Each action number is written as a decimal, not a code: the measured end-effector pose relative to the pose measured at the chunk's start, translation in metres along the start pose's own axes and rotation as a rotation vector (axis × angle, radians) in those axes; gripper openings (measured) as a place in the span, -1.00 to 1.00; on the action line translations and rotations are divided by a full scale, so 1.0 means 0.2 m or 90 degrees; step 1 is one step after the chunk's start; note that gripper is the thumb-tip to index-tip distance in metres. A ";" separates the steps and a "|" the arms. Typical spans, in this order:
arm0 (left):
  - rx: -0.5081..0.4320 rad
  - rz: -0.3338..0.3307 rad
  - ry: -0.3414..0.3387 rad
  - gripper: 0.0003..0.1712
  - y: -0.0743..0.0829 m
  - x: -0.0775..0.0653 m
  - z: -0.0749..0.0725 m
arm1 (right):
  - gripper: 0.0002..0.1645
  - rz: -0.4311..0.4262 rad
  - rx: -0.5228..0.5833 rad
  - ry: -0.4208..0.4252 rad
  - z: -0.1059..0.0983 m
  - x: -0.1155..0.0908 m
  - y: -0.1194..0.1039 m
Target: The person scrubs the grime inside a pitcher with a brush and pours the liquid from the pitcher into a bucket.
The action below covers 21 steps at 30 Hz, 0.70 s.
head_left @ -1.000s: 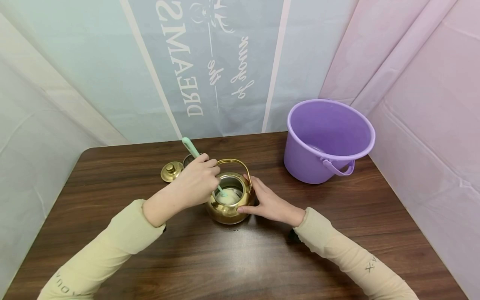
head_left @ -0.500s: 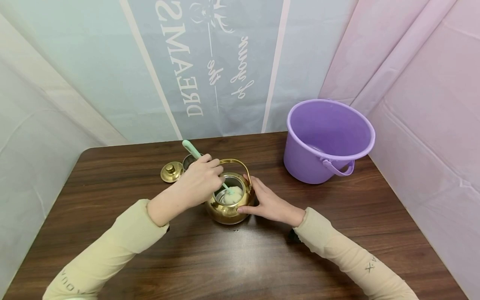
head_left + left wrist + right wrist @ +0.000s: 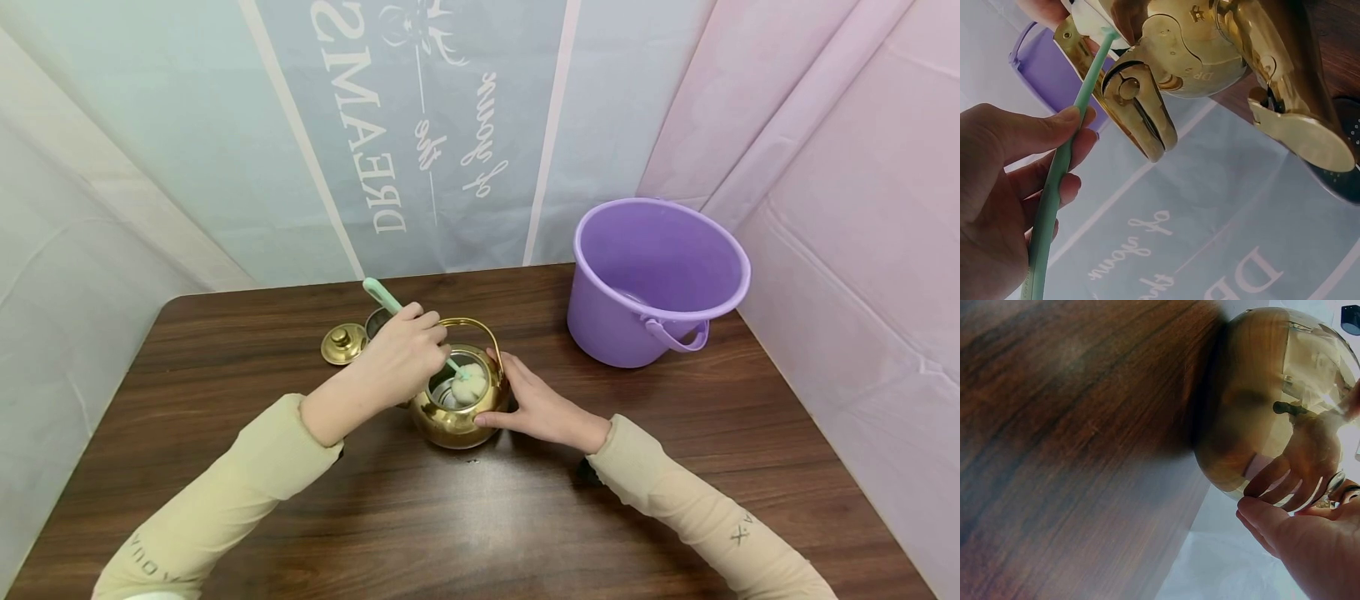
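A brass teapot (image 3: 453,429) with an upright bail handle stands uncovered in the middle of the table. My left hand (image 3: 405,354) grips the mint-green handle of a cleaning brush (image 3: 382,294), tilted down into the pot. Its round cream head (image 3: 469,383) shows inside the mouth, toward the right wall. In the left wrist view, thumb and fingers pinch the brush stick (image 3: 1054,181) beside the brass handle. My right hand (image 3: 536,404) holds the right side of the pot, thumb in front, fingers toward the back. The right wrist view shows those fingers (image 3: 1266,515) against the shiny belly.
Left of the pot lie its brass lid (image 3: 343,344) and a dark round strainer (image 3: 377,321), partly hidden by my left hand. A purple bucket (image 3: 637,325) stands at the table's back right. Curtains hang behind and along both sides of the wooden table (image 3: 480,517).
My left hand has shifted slightly right, and the brush head has moved from the front left of the pot's mouth up and toward its right wall. The right hand and pot stay put.
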<state>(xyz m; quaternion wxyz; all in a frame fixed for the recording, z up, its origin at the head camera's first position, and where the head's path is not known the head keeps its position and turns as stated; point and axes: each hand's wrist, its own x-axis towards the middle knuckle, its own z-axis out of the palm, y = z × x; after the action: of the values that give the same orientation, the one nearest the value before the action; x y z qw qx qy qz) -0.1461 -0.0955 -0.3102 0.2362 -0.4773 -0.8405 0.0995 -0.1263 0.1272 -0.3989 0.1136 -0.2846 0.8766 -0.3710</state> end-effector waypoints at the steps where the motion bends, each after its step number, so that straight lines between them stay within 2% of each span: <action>1: 0.001 -0.001 0.000 -0.89 0.00 0.00 0.00 | 0.19 0.000 -0.001 0.000 0.00 0.00 0.00; 21: 0.029 -0.024 -0.008 -0.91 -0.01 0.00 0.02 | 0.17 -0.009 -0.001 0.003 0.00 0.00 0.00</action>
<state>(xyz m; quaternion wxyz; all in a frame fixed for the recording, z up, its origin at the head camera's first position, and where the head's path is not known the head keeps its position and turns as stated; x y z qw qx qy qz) -0.1493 -0.0958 -0.3125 0.2433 -0.4555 -0.8483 0.1171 -0.1270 0.1271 -0.3997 0.1085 -0.2902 0.8751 -0.3718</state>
